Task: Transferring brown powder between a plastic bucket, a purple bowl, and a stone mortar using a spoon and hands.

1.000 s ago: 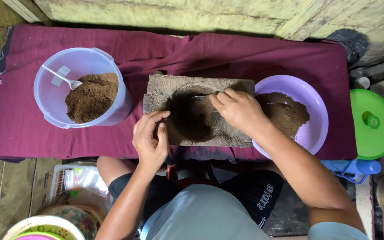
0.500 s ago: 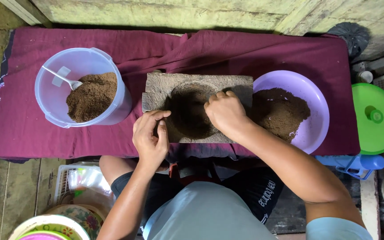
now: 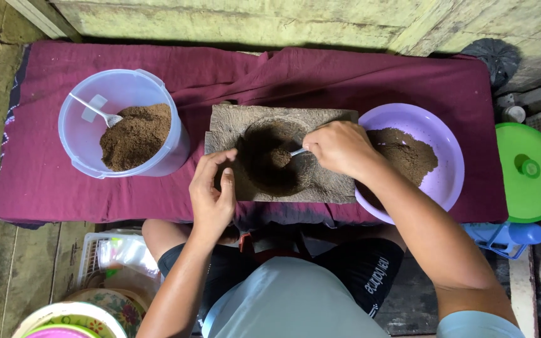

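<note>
One head-worn camera, looking steeply down from above the seated person.

The lens faces almost straight down and slightly forward, near enough that the person's own forearms and lap fill the lower middle of the picture. The table [image 3: 64, 194] under its maroon cloth runs across the width, with a weathered wall along the top edge and plank floor at the left. The left hand [image 3: 211, 191] and right hand [image 3: 339, 147] meet near the centre. There is no second view to share any part.
</note>
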